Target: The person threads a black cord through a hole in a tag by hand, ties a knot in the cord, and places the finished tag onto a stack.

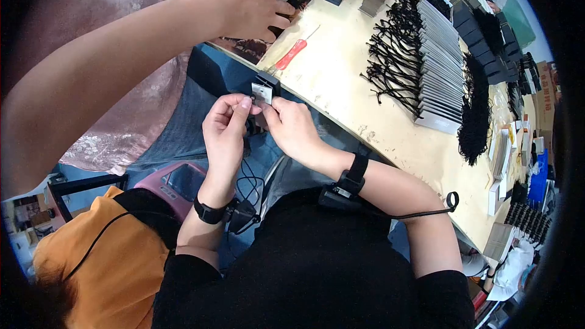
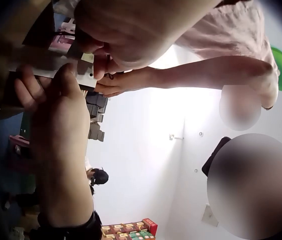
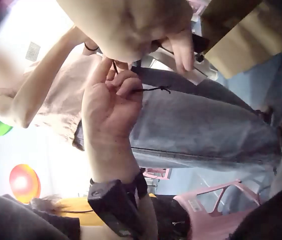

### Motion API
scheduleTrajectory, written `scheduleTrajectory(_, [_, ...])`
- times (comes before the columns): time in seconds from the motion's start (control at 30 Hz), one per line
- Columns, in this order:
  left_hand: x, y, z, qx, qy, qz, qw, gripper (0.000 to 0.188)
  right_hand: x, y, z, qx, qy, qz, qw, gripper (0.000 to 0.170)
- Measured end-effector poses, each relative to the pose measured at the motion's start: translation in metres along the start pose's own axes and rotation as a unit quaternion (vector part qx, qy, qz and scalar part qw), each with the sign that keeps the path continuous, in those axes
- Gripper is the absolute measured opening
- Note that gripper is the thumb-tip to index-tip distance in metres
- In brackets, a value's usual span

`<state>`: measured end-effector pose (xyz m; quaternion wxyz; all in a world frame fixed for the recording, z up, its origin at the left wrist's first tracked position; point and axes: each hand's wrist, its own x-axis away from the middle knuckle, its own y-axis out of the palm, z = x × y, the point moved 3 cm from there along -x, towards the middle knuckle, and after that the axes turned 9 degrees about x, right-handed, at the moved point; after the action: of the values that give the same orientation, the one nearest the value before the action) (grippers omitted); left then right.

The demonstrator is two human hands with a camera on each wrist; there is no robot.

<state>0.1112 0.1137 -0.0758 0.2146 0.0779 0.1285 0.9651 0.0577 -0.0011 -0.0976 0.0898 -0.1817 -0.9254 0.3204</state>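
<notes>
White piece (image 1: 262, 92), black cord (image 3: 151, 89), hands (image 1: 225, 123) close together, pinching

My right hand (image 2: 58, 130) grips a flat white card (image 2: 84, 72) with a small dark hole. My curled left hand (image 2: 126, 32) sits above the card's holed end, a thin black cord (image 2: 110, 76) at its fingers. Right of the card stretches another person's bare forearm (image 2: 186, 74); below the card show dark grey blocks (image 2: 97, 106).

A flat whitish piece (image 1: 262, 92), marked with small dark spots, was tilted in the right hand (image 1: 295, 125) — a thin black cord (image 3: 151, 90) poked from the left hand (image 1: 225, 129).
</notes>
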Motion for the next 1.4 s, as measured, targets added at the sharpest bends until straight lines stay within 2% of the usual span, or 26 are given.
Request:
scheduleTrajectory(0.13, [-0.009, 0.005, -0.007, 0.004, 0.005, -0.009, 1.000, 0.009, 0.001, 0.000, 0.000, 0.020, -0.026, 0.032, 0.999, 0.026])
scheduleTrajectory(0.27, [-0.003, 0.006, -0.003, -0.037, 0.044, 0.010, 0.998, 0.009, 0.002, 0.004, -0.002, 0.026, -0.015, 0.047, 0.998, 0.027])
scheduleTrajectory(0.47, [-0.012, 0.006, -0.010, -0.080, 0.012, 0.016, 0.997, 0.012, -0.003, 0.002, -0.002, 0.036, -0.019, 0.040, 0.998, 0.031])
scheduleTrajectory(0.53, [-0.021, 0.005, -0.018, -0.081, 0.048, 0.012, 0.995, 0.012, -0.007, 0.002, 0.001, 0.040, -0.012, 0.038, 0.998, 0.029])
scheduleTrajectory(0.6, [-0.023, 0.004, -0.018, -0.158, 0.075, 0.016, 0.984, 0.011, -0.007, 0.000, 0.001, 0.043, -0.010, 0.034, 0.998, 0.029])
scheduleTrajectory(0.67, [-0.022, 0.001, -0.024, -0.156, 0.093, 0.014, 0.983, 0.008, -0.005, -0.001, 0.002, 0.048, -0.009, 0.030, 0.998, 0.029])
scheduleTrajectory(0.73, [-0.021, 0.000, -0.024, -0.154, 0.110, 0.013, 0.982, 0.007, -0.002, 0.000, 0.007, 0.056, 0.020, -0.026, 0.998, 0.027])
scheduleTrajectory(0.8, [-0.019, 0.001, -0.026, -0.045, 0.070, -0.015, 0.996, 0.018, 0.009, -0.009, 0.006, 0.068, 0.022, -0.025, 0.997, 0.026])
scheduleTrajectory(0.83, [-0.017, 0.004, -0.025, -0.071, 0.074, -0.010, 0.995, 0.031, 0.015, -0.014, 0.005, 0.081, 0.025, -0.027, 0.996, 0.031])
scheduleTrajectory(0.87, [-0.017, 0.001, -0.030, -0.082, 0.071, -0.021, 0.994, 0.033, 0.019, -0.018, 0.005, 0.081, 0.025, -0.027, 0.996, 0.031])
scheduleTrajectory(0.93, [-0.012, 0.006, -0.031, -0.083, 0.071, -0.003, 0.994, 0.030, 0.026, -0.029, -0.002, 0.001, -0.023, 0.008, 1.000, 0.044])
scheduleTrajectory(0.97, [-0.011, 0.007, -0.031, -0.082, 0.071, -0.004, 0.994, 0.030, 0.029, -0.032, -0.007, -0.045, 0.007, -0.020, 0.999, 0.047])
scheduleTrajectory(1.4, [-0.001, 0.010, -0.032, -0.119, 0.083, 0.057, 0.988, 0.028, 0.035, -0.021, -0.003, -0.152, -0.010, -0.029, 0.988, 0.049])
